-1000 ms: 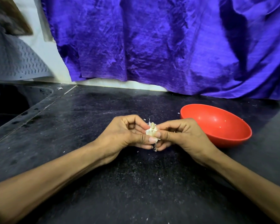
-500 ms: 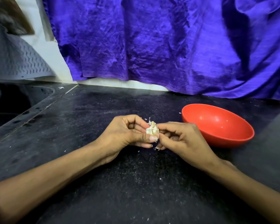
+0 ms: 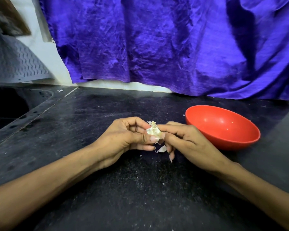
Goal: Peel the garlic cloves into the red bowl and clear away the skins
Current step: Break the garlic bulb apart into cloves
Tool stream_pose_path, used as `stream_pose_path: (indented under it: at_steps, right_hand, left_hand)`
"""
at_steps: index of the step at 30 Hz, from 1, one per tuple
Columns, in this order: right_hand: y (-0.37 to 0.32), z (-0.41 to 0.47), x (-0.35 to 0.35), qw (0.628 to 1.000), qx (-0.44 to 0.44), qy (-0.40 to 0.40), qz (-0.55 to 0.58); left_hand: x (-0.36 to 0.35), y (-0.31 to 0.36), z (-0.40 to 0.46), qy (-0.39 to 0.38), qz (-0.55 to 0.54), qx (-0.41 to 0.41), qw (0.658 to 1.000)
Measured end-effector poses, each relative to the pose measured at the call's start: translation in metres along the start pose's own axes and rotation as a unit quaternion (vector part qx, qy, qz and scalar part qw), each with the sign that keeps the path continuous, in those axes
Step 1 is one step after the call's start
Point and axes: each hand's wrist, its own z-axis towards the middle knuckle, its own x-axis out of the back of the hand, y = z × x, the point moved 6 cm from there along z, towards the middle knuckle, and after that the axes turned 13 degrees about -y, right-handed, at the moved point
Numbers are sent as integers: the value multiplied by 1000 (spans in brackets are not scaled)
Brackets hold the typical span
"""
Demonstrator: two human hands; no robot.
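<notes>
A small pale piece of garlic bulb (image 3: 153, 130) with papery skin is held just above the black counter, in the middle of the view. My left hand (image 3: 127, 139) pinches it between thumb and fingers. My right hand (image 3: 183, 142) pinches its right side with the fingertips. A loose whitish piece (image 3: 162, 149), clove or skin, shows just below, by my right fingers. The red bowl (image 3: 223, 129) stands on the counter right behind my right hand, and I see only tiny specks inside it.
The black stone counter (image 3: 90, 124) carries small white flecks. A dark sink (image 3: 5, 110) is sunk in at the far left. Purple cloth (image 3: 157, 44) hangs along the back wall, and a grey ribbed mat (image 3: 12, 64) leans at the left.
My right hand has turned and its fingers have spread a little. A loose whitish piece now shows below the garlic. The bowl and my left hand stay where they were.
</notes>
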Motion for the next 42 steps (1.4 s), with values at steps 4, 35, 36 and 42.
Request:
stream_pose_path:
  at_steps: [4, 35, 36, 42]
  right_hand:
    - [1, 1, -1, 999, -2, -6, 42]
    - [9, -2, 23, 972, -19, 90, -217]
    - [10, -2, 23, 968, -17, 89, -235]
    - [13, -2, 19, 964, -40, 77, -253]
  left_hand:
    - [0, 0, 0, -9, -2, 0, 1000]
    - [12, 3, 3, 25, -1, -17, 1000]
    - [12, 3, 3, 25, 2, -16, 1000]
    - [14, 2, 3, 26, 4, -10, 1000]
